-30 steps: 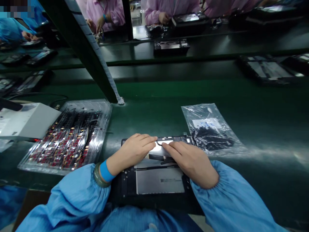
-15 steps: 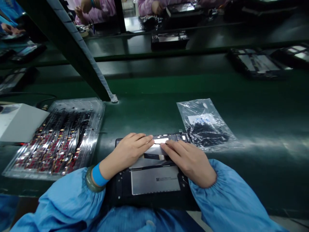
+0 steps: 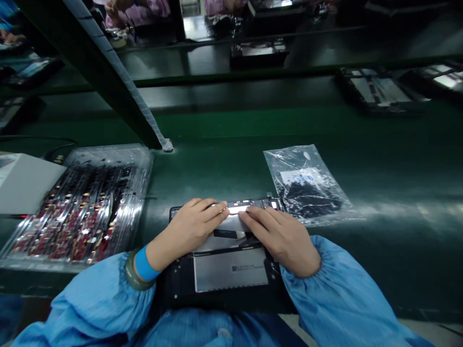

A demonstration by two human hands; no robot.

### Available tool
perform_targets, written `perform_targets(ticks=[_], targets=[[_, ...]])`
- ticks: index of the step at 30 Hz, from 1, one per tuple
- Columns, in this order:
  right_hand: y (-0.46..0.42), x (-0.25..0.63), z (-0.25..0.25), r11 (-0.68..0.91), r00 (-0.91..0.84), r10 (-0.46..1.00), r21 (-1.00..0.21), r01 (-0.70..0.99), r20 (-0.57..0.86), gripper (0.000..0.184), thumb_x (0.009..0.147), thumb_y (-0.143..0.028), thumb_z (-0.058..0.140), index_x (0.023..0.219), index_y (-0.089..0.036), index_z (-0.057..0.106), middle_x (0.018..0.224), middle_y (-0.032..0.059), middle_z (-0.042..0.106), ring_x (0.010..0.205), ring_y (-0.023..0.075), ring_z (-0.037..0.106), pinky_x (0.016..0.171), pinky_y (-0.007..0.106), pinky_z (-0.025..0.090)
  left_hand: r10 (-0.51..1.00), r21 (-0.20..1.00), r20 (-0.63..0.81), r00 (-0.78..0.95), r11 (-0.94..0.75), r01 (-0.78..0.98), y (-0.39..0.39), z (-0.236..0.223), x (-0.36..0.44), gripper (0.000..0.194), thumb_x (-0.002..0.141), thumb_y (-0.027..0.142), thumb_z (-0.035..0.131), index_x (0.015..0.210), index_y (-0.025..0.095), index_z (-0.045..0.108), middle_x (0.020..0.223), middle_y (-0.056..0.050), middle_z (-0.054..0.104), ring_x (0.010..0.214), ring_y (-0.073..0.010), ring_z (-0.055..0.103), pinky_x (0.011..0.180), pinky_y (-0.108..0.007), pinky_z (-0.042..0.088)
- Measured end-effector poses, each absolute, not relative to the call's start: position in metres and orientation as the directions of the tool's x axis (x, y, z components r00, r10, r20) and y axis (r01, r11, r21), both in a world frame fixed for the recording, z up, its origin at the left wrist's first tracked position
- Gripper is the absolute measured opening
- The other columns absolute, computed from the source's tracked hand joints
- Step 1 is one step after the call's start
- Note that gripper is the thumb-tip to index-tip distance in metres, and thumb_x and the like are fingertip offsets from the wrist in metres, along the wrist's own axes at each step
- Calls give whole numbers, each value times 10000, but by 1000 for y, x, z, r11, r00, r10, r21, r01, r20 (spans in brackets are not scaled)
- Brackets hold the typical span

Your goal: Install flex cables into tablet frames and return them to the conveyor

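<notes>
An opened tablet (image 3: 231,274) lies in front of me, its silver battery plates and dark frame exposed. My left hand (image 3: 197,224) rests over its upper left part, fingers together and bent down onto the far edge. Over the upper right part lies my right hand (image 3: 282,236), also closed, its index fingertip close to the left hand's fingertips. A thin black cable (image 3: 236,214) runs between the fingertips of both hands, along a bright silver area. My palms and fingers hide much of the upper tablet. A black strip (image 3: 251,243) crosses the battery near my right hand.
To the left, a clear plastic tray (image 3: 144,164) holds rows of small red and black parts, beside a white box (image 3: 31,183). Right of the tablet lies a clear bag (image 3: 304,193) of black pieces. A slanted post (image 3: 119,91) rises behind; other opened devices (image 3: 379,91) sit farther back.
The view has shifted, so the tray, tablet and bag appear farther left. My hands stay on the tablet's upper part, and the cable between the fingertips now looks straighter than its earlier loop.
</notes>
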State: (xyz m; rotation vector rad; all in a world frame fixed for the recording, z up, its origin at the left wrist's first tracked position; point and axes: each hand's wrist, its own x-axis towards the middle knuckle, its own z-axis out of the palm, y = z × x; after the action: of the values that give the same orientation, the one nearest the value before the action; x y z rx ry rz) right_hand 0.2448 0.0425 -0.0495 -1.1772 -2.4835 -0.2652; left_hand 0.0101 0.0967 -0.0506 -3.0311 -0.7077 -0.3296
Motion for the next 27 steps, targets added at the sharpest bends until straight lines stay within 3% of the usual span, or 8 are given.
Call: perform_targets(ticks=[12, 18, 21, 24, 27], targets=[[40, 239, -46, 601, -591, 714, 104, 793, 376, 275, 941, -78, 435, 1083, -98, 669, 986, 131, 700, 781, 205, 577, 624, 326, 417, 445, 6, 223, 867, -890, 456, 94, -50, 12, 319, 939, 94, 421, 1206, 135, 592, 1252, -110, 648, 1110, -248, 587, 825, -378, 497], [26, 240, -49, 473, -498, 780, 165, 866, 379, 313, 875, -35, 442, 1095, -60, 663, 1179, 185, 668, 805, 246, 574, 619, 362, 435, 422, 24, 272, 865, -902, 432, 98, -56, 10, 312, 902, 74, 462, 1170, 135, 612, 1196, -121, 672, 1039, -239, 622, 773, -358, 509], [15, 252, -57, 400, -354, 815, -3, 917, 459, 363, 854, -17, 444, 1145, -96, 646, 1241, 171, 640, 922, 250, 614, 731, 363, 501, 450, 160, 287, 846, -893, 421, 104, -55, 6, 301, 914, 89, 461, 1150, 164, 632, 1182, -105, 671, 1034, -229, 632, 795, -357, 518], [1, 262, -64, 210, -53, 857, -254, 944, 512, 332, 905, -112, 464, 1186, -167, 633, 1211, 119, 656, 1044, 226, 632, 851, 329, 509, 567, 399, 213, 796, -794, 459, 108, -50, 4, 290, 964, 179, 445, 1204, 208, 604, 1207, -72, 642, 1082, -188, 613, 895, -332, 510], [-12, 265, -72, -76, 235, 902, -402, 912, 362, 309, 946, -339, 466, 1130, -182, 659, 1044, 96, 710, 925, 240, 676, 762, 333, 520, 704, 455, 95, 704, -660, 598, 110, -46, 11, 363, 970, 324, 478, 1292, 167, 528, 1200, -103, 601, 1063, -196, 604, 924, -333, 502]])
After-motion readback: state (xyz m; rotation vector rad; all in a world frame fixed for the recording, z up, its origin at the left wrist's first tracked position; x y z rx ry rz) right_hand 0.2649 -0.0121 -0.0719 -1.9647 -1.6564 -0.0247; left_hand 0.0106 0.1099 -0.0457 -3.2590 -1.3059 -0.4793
